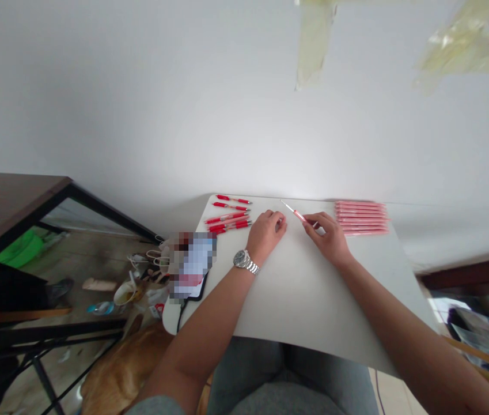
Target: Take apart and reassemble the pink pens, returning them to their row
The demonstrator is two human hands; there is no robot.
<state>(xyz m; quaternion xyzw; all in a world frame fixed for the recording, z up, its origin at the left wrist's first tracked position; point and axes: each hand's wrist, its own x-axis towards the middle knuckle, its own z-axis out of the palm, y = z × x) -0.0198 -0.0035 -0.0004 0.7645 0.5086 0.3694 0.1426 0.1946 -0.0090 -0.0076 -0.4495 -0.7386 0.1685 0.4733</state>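
My right hand (327,235) pinches a slim pen refill (292,210), whose pale end points up and left, with a red stretch close to the fingers. To its left, my left hand (266,233) rests low over the table with curled fingers. Whatever it may hold is hidden. Several red pens (231,217) lie in rough rows left of that hand, some of them side by side. Beyond my right hand is a neat stack of pinkish-red refills (361,218), lying parallel near the wall.
The white table (296,300) stands against a white wall. A phone (194,271) with a cable lies at its left edge. Below on the left are a tan dog (125,369), a paper cup (125,293) and clutter on the floor. A dark desk (15,202) stands farther left.
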